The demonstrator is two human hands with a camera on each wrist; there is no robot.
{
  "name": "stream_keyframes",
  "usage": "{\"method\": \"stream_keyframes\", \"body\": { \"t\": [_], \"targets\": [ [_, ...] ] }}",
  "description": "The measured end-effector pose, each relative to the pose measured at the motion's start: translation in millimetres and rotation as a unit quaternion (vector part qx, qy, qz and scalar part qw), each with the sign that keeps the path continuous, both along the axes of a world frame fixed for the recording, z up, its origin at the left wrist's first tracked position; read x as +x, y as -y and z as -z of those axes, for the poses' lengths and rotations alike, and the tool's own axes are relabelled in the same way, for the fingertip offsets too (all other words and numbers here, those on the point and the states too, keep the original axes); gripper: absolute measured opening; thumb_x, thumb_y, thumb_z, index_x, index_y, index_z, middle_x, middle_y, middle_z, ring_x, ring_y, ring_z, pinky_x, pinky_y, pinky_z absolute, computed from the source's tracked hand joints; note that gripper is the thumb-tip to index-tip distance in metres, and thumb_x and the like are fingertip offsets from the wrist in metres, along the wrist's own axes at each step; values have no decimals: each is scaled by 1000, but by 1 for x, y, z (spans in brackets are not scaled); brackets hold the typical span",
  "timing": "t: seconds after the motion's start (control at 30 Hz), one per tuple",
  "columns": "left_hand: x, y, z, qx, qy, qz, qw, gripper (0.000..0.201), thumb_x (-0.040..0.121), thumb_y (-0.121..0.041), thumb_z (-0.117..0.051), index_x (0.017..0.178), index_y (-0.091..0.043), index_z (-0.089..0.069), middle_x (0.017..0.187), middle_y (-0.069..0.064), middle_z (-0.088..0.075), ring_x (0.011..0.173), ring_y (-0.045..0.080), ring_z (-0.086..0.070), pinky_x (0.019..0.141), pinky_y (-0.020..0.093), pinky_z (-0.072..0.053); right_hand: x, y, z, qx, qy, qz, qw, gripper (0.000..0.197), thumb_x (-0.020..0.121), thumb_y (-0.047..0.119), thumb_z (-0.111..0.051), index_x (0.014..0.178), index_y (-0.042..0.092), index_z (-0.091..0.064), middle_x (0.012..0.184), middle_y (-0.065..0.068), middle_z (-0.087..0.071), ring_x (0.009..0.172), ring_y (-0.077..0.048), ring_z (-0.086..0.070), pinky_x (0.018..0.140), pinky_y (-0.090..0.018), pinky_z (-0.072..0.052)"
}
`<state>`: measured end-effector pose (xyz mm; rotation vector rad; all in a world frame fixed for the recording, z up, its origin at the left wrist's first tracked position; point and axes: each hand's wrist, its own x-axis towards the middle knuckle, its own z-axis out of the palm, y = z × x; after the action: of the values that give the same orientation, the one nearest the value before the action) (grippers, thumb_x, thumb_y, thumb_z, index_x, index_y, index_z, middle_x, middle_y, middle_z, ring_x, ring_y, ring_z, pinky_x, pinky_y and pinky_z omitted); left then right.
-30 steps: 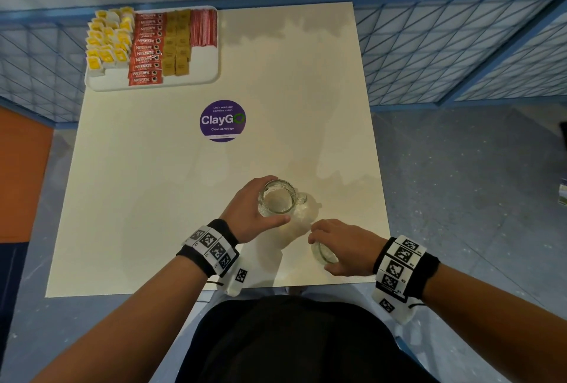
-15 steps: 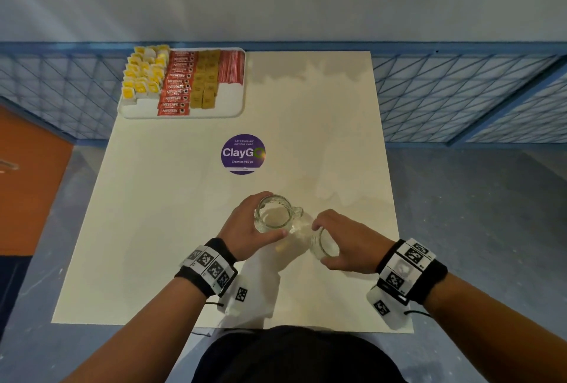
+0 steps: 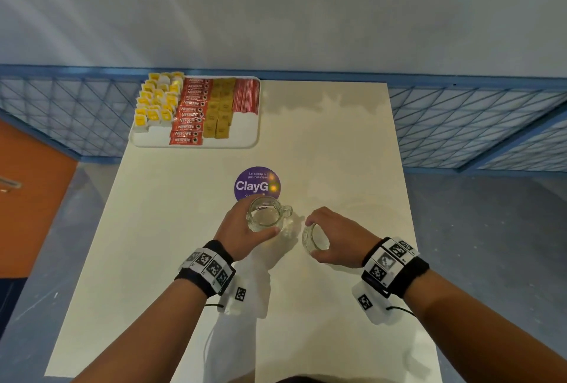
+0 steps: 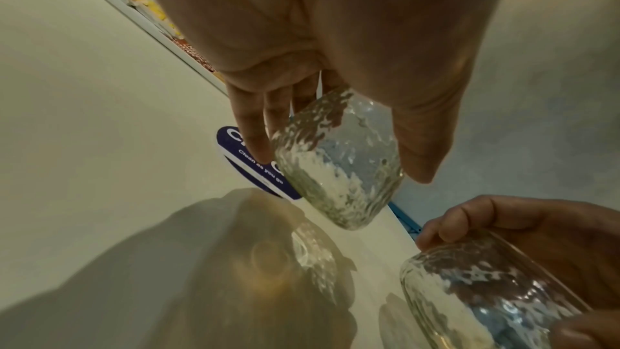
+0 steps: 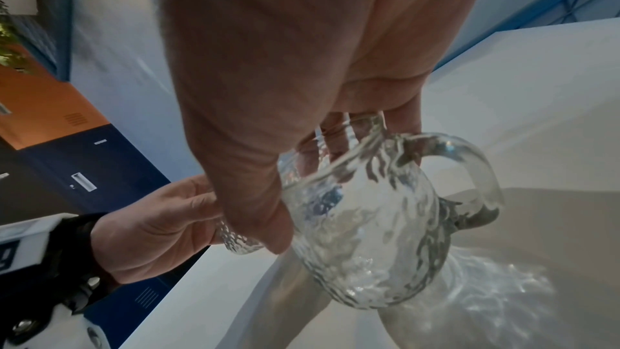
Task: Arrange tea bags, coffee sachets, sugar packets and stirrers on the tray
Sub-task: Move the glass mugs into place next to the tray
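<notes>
Hands both grasp textured clear glass mugs above the cream table (image 3: pixel 171 229), left hand (image 3: pixel 242 230) on one mug (image 3: pixel 265 215), right hand (image 3: pixel 339 238) on the other (image 3: pixel 314 238), while the white tray (image 3: pixel 245 134) of sorted sachets lies well apart at the far-left corner, nearer the left.

left hand (image 3: pixel 242 230) gripping, right hand (image 3: pixel 336 238) gripping

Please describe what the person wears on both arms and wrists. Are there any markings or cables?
Both forearms are bare, with no sleeves. The left wrist and the right wrist each carry a black band covered with white square tiles printed with black coded markers. A white camera block with one more marker hangs below each band, and a thin black cable runs from it.
</notes>
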<state>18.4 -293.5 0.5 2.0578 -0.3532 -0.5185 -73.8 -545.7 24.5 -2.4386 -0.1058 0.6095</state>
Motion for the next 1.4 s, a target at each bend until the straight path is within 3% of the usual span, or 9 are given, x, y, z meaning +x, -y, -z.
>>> {"method": "stream_keyframes", "body": {
  "t": [0.07, 0.17, 0.37, 0.53, 0.9, 1.07, 1.2, 1.33, 1.4],
  "targets": [
    [14, 0, 2, -5, 1, 0, 1000, 56, 70, -30, -91, 115, -44, -60, 113, -33, -63, 108, -7, -60, 90, 26, -52, 18, -5, 2, -7, -4, 0, 1000, 59, 83, 38, -73, 135, 25, -48, 136, 9, -46, 117, -12, -53, 94, -29, -46],
    [33, -1, 7, -5, 3, -2, 1000, 58, 70, -34, -90, 118, -43, -59, 115, -26, -64, 107, -5, -61, 93, 32, -55, 44, -11, 5, -16, -16, 2, 1000, 61, 84, 38, -73, 137, 24, -48, 138, 8, -46, 118, -13, -52, 94, -28, -44],
    [61, -2, 22, 2, 19, -8, 1000, 61, 68, -39, -90, 116, -55, -56, 119, -21, -63, 110, -1, -60, 94, 33, -55, 77, -20, 13, -24, -32, 2, 999, 61, 83, 36, -74, 137, 24, -48, 138, 7, -47, 119, -16, -54, 98, -33, -46],
    [75, -3, 37, 17, 6, -9, 1000, 70, 65, -52, -87, 126, -41, -56, 123, -18, -62, 112, 2, -60, 94, 37, -55, 89, -21, 19, -30, -40, 1, 999, 61, 83, 39, -72, 137, 29, -47, 138, 10, -47, 120, -16, -54, 99, -36, -47],
    [86, 2, 32, -8, 18, -9, 1000, 62, 71, -37, -90, 125, -38, -58, 120, -19, -64, 109, -2, -61, 90, 24, -54, 98, -24, 27, -34, -8, -25, 999, 72, 79, 46, -75, 141, 30, -42, 139, 9, -45, 122, -16, -48, 97, -36, -46],
    [85, 4, 23, -13, 36, 0, 999, 58, 72, -33, -89, 115, -53, -55, 115, -27, -63, 108, -4, -60, 88, 19, -52, 101, -20, 21, -10, -9, -4, 1000, 72, 81, 62, -70, 142, 31, -44, 140, 11, -46, 125, -11, -47, 101, -35, -44],
    [86, 6, 16, -23, 37, 5, 999, 61, 71, -31, -90, 112, -58, -55, 114, -29, -63, 108, -2, -61, 90, 26, -54, 108, -13, 11, -9, 16, 15, 1000, 60, 90, 59, -63, 139, 26, -50, 137, 9, -51, 124, -11, -49, 99, -32, -42],
    [89, 9, 12, -36, 29, 5, 999, 66, 68, -46, -89, 125, -41, -56, 121, -17, -65, 112, 6, -63, 94, 40, -56, 118, -7, 0, -11, 46, 35, 998, 52, 95, 52, -60, 139, 25, -52, 138, 7, -54, 123, -13, -53, 101, -33, -43],
    [90, 11, 8, -40, 32, 5, 999, 71, 67, -49, -88, 129, -34, -55, 123, -15, -64, 113, 6, -62, 96, 40, -55, 122, -5, -5, -13, 61, 43, 997, 49, 97, 49, -58, 139, 25, -51, 138, 6, -55, 121, -14, -55, 99, -32, -44]
  ]
}}
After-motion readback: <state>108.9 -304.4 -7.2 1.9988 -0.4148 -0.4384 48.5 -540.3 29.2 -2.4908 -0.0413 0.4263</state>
